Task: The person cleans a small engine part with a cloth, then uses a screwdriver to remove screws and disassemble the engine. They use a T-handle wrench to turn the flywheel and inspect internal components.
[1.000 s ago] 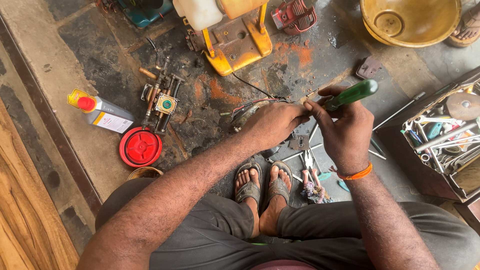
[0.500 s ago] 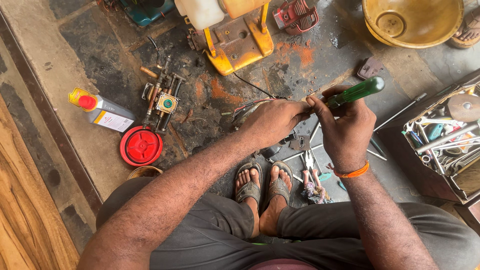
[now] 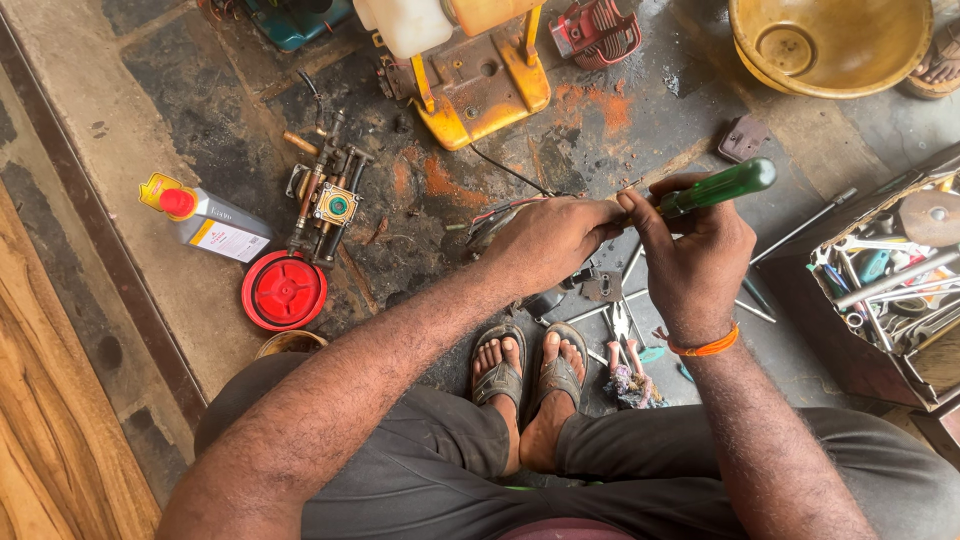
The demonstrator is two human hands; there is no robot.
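Note:
I sit on the floor with my sandalled feet together. My left hand (image 3: pixel 552 243) grips a small grey metal part with wires (image 3: pixel 487 222) held above the floor. My right hand (image 3: pixel 690 255) is closed around a green-handled screwdriver (image 3: pixel 718 187), its tip pointing left into the part under my left fingers. An orange band circles my right wrist. The tip itself is hidden by my fingers.
A yellow machine with a white tank (image 3: pixel 468 72) stands ahead. A brass valve assembly (image 3: pixel 325 198), red round lid (image 3: pixel 284 291) and oil bottle (image 3: pixel 205 222) lie at left. A tool box (image 3: pixel 895 285) is at right, a yellow bowl (image 3: pixel 828 42) far right, pliers (image 3: pixel 622 330) by my feet.
Both hands stay on the part and the screwdriver; the green handle has tilted slightly. Nothing else has moved.

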